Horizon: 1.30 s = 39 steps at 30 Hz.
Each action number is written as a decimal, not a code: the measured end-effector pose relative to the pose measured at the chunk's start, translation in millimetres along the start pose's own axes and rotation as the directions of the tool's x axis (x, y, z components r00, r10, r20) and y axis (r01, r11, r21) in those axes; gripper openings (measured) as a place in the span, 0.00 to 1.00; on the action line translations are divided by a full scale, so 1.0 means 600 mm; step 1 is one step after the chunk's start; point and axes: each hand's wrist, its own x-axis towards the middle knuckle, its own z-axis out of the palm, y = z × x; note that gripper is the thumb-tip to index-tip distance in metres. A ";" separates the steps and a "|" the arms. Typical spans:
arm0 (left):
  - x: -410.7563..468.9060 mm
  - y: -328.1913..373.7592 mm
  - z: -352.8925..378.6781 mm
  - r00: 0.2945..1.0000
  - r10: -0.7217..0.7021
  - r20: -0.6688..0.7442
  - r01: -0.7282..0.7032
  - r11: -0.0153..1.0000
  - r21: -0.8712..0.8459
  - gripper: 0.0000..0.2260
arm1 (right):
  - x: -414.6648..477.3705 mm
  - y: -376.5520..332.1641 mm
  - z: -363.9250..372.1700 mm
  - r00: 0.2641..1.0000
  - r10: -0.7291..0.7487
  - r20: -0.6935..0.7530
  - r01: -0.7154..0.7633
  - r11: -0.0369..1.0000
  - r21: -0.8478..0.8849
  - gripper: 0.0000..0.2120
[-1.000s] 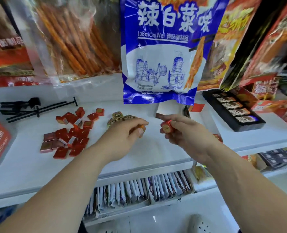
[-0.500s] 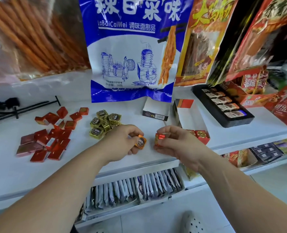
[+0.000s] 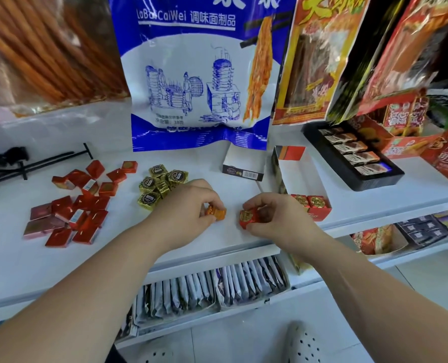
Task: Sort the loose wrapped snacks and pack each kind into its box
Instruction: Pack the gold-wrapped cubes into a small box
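The white shelf board (image 3: 16,268) carries everything. On its right part a long open white cardboard box (image 3: 300,171) with a red front wall is laid, and two red-and-gold foil snacks (image 3: 309,201) are seated in its near end. A smaller white carton (image 3: 244,167) is set behind it; its contents are hidden. To the left lie a spread of flat red square packets (image 3: 78,208) and a tight cluster of gold foil pieces (image 3: 160,183), all loose.

The sorting step is judged to be in hand. An orange foil piece (image 3: 217,213) is pinched by the curled fingers of the left hand (image 3: 183,213), low over the shelf. A red foil cube (image 3: 247,218) is clamped in the fingertips of the right hand (image 3: 278,218), near the long box. Next, the cube should be lowered beside the two seated snacks. The orange piece perhaps belongs in the smaller carton.
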 end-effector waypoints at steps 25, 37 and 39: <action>-0.003 0.011 -0.004 0.987 -0.099 0.128 0.115 0.985 -0.127 0.21 | -0.002 0.000 0.010 0.988 -0.150 -0.025 0.133 0.929 -0.345 0.31; -0.003 0.005 0.006 0.993 -0.034 0.112 0.036 0.999 -0.016 0.20 | -0.003 0.000 -0.001 0.974 -0.205 0.092 0.225 0.875 -0.429 0.20; -0.002 0.005 0.009 0.994 -0.045 0.097 0.044 0.999 0.011 0.20 | -0.003 0.002 -0.004 0.973 -0.206 0.108 0.232 0.876 -0.424 0.19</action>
